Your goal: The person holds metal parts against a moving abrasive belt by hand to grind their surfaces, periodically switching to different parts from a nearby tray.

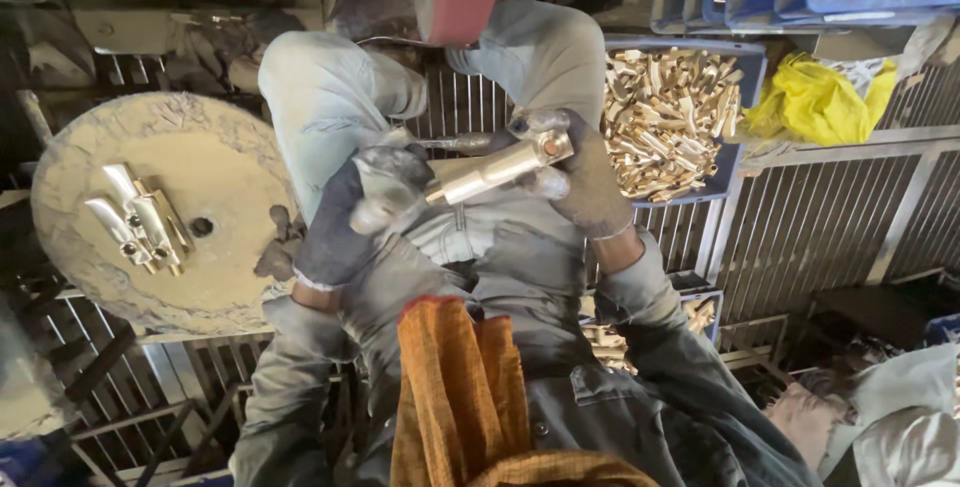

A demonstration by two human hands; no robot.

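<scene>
1. Head view: brass fitting [497, 169] lies at frame centre, its long axis slanting from lower left up to upper right.
2. Left hand [352, 217] fingers wrap its lower end; right hand [580, 179] fingers clasp its upper end.

support: round dusty disc [215, 277] | on it: polished brass fittings [140, 222]

One head-worn camera looks steeply down, close over the lap.

glossy brass-coloured metal part [497, 169] held in grimy cloth gloves [352, 217]
</scene>
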